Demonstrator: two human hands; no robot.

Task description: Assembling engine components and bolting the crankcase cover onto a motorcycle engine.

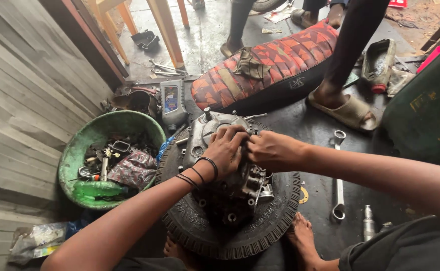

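One engine (230, 190) (two hands (250, 150)) on tyre (275, 221)

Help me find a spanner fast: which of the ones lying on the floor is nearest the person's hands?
The long silver spanner right of the tyre, just beyond the right hand. The other spanners lie far off by the orange stool legs.

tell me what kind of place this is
Likely a small motorcycle repair shop: an engine casing sits on a tyre under both hands, a detached seat lies behind, and a wrench lies on the oily floor.
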